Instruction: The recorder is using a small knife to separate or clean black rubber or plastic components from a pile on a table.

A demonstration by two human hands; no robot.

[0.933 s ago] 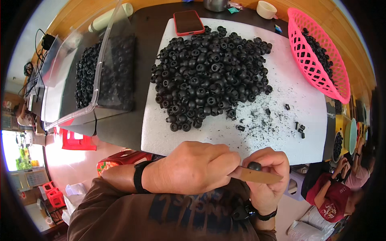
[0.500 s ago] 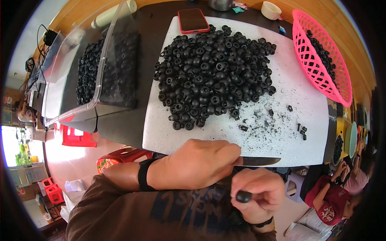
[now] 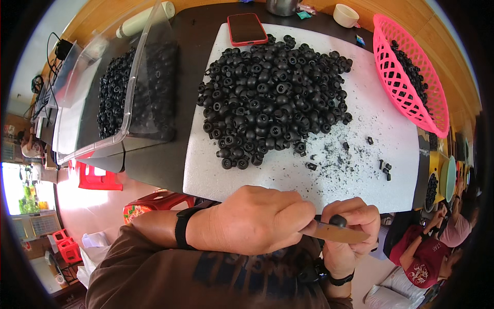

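Observation:
My left hand point(image 3: 257, 219) is closed round the handle of a knife point(image 3: 339, 233), its blade pointing right. In the fingers of my right hand point(image 3: 355, 232) is a small black round part point(image 3: 337, 221), with the blade just below it, close to or against it. I cannot tell whether the edge touches the part. Both hands are over the near edge of a white foam board point(image 3: 226, 180). A large heap of black round parts point(image 3: 272, 98) lies on the board, several showing a hollow end. Black crumbs point(image 3: 334, 159) and a few cut-off bits point(image 3: 386, 167) are scattered right of the heap.
A clear plastic bin point(image 3: 128, 113) with more black parts stands on the left. At the far right is a pink basket point(image 3: 383, 85) holding some parts. A red-cased phone point(image 3: 247, 29) lies behind the heap, with a white cup point(image 3: 346, 15) farther back. Another person point(image 3: 417, 252) sits at the right.
My right hand has risen and moved right with the black part, up to the knife. The knife in my left hand has come down and turned so its flat side shows.

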